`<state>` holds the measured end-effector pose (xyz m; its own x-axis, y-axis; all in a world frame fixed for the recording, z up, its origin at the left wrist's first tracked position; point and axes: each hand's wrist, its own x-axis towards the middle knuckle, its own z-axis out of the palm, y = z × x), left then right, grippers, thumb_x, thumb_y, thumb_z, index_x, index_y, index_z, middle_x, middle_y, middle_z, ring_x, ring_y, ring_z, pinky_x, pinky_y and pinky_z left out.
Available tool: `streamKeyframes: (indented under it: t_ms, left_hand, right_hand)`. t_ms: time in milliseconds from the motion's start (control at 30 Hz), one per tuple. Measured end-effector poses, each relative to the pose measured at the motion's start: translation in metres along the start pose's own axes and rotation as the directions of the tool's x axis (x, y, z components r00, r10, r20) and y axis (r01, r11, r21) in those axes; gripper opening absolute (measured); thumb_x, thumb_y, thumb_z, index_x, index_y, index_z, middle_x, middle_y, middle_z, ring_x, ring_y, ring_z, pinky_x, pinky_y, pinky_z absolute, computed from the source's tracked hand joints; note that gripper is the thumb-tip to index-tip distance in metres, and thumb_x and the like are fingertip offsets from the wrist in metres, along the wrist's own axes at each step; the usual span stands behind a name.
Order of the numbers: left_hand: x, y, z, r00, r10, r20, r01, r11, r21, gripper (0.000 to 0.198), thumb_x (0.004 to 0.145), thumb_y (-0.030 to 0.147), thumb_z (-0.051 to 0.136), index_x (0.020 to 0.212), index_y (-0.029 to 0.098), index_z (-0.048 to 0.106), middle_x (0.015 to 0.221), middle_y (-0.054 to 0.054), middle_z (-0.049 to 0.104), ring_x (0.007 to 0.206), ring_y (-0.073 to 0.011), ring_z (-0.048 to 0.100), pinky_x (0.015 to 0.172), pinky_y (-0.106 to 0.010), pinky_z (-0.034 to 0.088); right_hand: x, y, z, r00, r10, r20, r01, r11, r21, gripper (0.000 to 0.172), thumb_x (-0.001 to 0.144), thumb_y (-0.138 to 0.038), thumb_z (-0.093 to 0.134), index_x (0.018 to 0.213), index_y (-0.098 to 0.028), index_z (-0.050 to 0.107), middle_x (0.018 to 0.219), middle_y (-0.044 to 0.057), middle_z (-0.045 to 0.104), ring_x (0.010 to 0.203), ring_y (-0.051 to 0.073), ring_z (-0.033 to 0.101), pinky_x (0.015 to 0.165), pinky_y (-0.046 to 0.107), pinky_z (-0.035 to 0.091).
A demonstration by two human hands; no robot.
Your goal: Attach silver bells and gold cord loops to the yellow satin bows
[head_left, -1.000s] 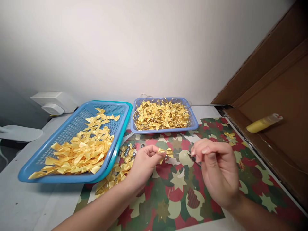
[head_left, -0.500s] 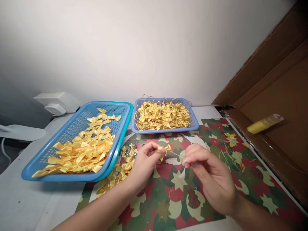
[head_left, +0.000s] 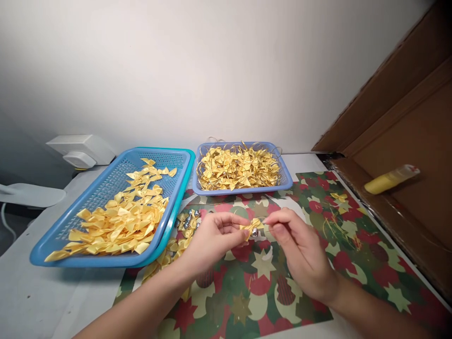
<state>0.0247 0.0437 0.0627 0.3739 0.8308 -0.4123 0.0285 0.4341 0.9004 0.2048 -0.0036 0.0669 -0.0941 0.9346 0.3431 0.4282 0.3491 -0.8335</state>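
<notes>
A yellow ribbon bow (head_left: 253, 225) with a small silver bell (head_left: 254, 232) sits between the thumb and fingers of my left hand (head_left: 221, 235), above the patterned mat. A thin gold cord (head_left: 234, 214) loops up beside those fingers. Just right of the bow, my right hand (head_left: 294, 245) is closed in a pinch, its fingertips almost at the ribbon's edge. The cord's end seems to be in that pinch, though the fingers mostly cover it. Under and behind my left forearm lie more yellow bows (head_left: 176, 247) with silver bells (head_left: 192, 218).
A blue basket (head_left: 45, 247) of plain yellow bows stands at left, nested in a teal one. Behind the hands, a smaller blue basket (head_left: 243, 190) holds bows with gold cord loops. Cord scraps (head_left: 339, 228) lie on the mat at right, near a cardboard box (head_left: 406, 113) and yellow tube (head_left: 390, 179).
My right hand has moved left to the bow, closing the gap the stretched cord spanned. The bow has shifted slightly right and turned in my left hand, and its bell now shows below the ribbon.
</notes>
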Motion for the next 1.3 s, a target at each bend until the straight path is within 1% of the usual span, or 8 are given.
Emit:
streamKeyframes:
  t_ms: [100,233,367,467,633,800,967,1300]
  left_hand:
    - [0.001,-0.001,0.000,1.000,0.008,-0.022,-0.008,1.000,0.019,0.024,0.062,0.021,0.077,0.082,0.013,0.069,0.064,-0.002,0.068,0.059,-0.0133,0.062,0.059,-0.024,0.049]
    - [0.001,-0.005,-0.001,0.997,0.070,-0.035,-0.068,0.996,0.053,0.023,0.066,0.024,0.076,0.083,0.012,0.066,0.069,-0.006,0.070,0.063,-0.0173,0.066,0.063,-0.029,0.053]
    - [0.001,-0.007,-0.003,0.982,0.181,-0.062,-0.176,0.982,0.068,0.017,0.070,0.023,0.073,0.082,0.014,0.065,0.073,-0.004,0.069,0.067,-0.0157,0.065,0.064,-0.027,0.053]
    - [-0.001,-0.007,-0.003,0.967,0.245,-0.069,-0.240,0.968,0.070,0.012,0.072,0.022,0.071,0.081,0.016,0.065,0.074,-0.002,0.068,0.067,-0.0134,0.063,0.062,-0.023,0.052]
    - [-0.003,-0.004,-0.002,0.978,0.195,-0.068,-0.186,0.975,0.125,0.011,0.074,0.025,0.069,0.077,0.014,0.069,0.067,-0.002,0.067,0.061,-0.0119,0.061,0.057,-0.020,0.050]
    - [-0.002,-0.005,-0.001,0.985,0.146,-0.095,-0.134,0.982,0.130,0.015,0.067,0.024,0.072,0.078,0.014,0.069,0.070,-0.004,0.070,0.063,-0.0150,0.065,0.061,-0.024,0.053]
    - [-0.001,-0.008,0.000,0.988,0.115,-0.100,-0.100,0.985,0.142,0.015,0.065,0.021,0.072,0.078,0.014,0.067,0.065,-0.003,0.069,0.060,-0.0170,0.066,0.057,-0.025,0.052]
    - [-0.001,-0.007,0.001,0.981,0.139,-0.136,-0.114,0.977,0.180,0.013,0.069,0.024,0.070,0.077,0.013,0.070,0.067,-0.004,0.071,0.061,-0.0155,0.065,0.058,-0.023,0.052]
  right_hand:
    - [0.002,-0.001,0.002,0.995,0.073,0.071,-0.069,0.996,-0.054,0.020,0.098,-0.018,0.041,0.107,-0.025,0.057,0.079,-0.001,0.060,0.066,0.011,0.056,0.058,0.023,0.044]
    - [0.003,-0.001,0.004,0.985,0.093,0.145,-0.082,0.993,-0.080,0.022,0.095,-0.014,0.046,0.104,-0.024,0.064,0.082,-0.001,0.068,0.072,0.011,0.063,0.063,0.021,0.048]
    - [0.002,0.002,0.006,0.995,0.053,0.080,-0.048,0.997,-0.061,0.022,0.091,-0.010,0.051,0.098,-0.021,0.069,0.085,-0.001,0.073,0.076,0.010,0.068,0.067,0.018,0.051]
    - [0.001,0.001,0.009,0.998,0.027,0.048,-0.025,0.998,-0.058,0.021,0.089,-0.011,0.055,0.099,-0.021,0.071,0.082,-0.001,0.074,0.068,0.010,0.068,0.063,0.017,0.051]
    - [0.000,0.000,0.012,0.999,0.040,0.010,-0.039,0.994,-0.098,0.012,0.088,-0.014,0.058,0.085,-0.018,0.069,0.067,-0.002,0.070,0.052,0.009,0.060,0.051,0.018,0.046]
    - [-0.002,0.003,0.012,1.000,0.028,0.013,-0.024,0.979,-0.201,0.015,0.085,-0.012,0.057,0.073,-0.018,0.064,0.059,-0.003,0.063,0.050,0.009,0.055,0.051,0.020,0.042]
    - [-0.001,0.004,0.013,1.000,0.023,0.013,-0.019,0.968,-0.249,0.015,0.084,-0.011,0.054,0.072,-0.017,0.062,0.057,-0.003,0.059,0.050,0.008,0.052,0.051,0.020,0.040]
    - [-0.004,0.006,0.014,0.999,0.000,0.035,0.010,0.961,-0.278,0.013,0.084,-0.010,0.053,0.078,-0.016,0.063,0.060,-0.003,0.059,0.052,0.008,0.053,0.053,0.020,0.039]
